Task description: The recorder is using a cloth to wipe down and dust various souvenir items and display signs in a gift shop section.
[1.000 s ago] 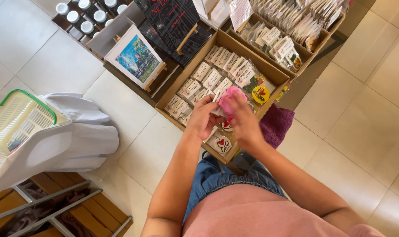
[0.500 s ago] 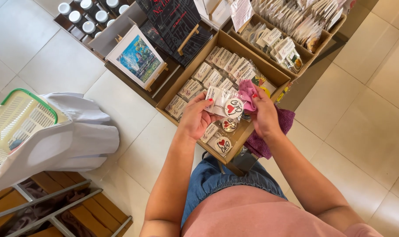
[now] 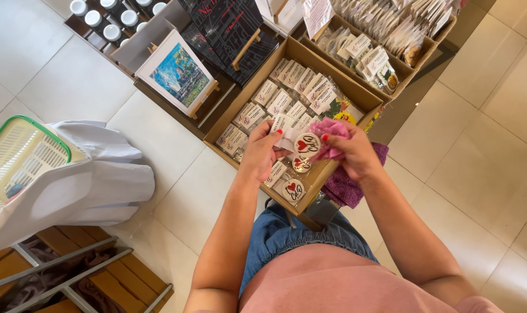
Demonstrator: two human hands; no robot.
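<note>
The left hand is pinched shut on the upper edge of a round white badge printed with a red heart and dark lettering; the right hand is closed around a bunched pink cloth, with its red-nailed fingertips meeting the badge from the other side. The badge is held in the air just above the near end of the long cardboard box, which rests on a low display shelf.

Wiping seems to be the step in hand, judged from how cloth and badge meet; to do it well, the left hand should grip by the rim only, so the printed face stays free; the cloth should pass flat over the face, not in a wad; a loose tail of cloth could drag over the packets below.

The badge looks hard, flat and smooth-faced; two more round badges of the same kind lie flat on the box floor just below the hands; the cloth is soft, knitted or terry-like, and a darker purple fold hangs below the right wrist. The box is plain brown card with straight walls; it is packed with rows of small white packets in clear glossy wrap. Beside it stand a framed landscape picture on a small easel and a second box of wrapped trinkets; the floor is pale square tile.
</note>
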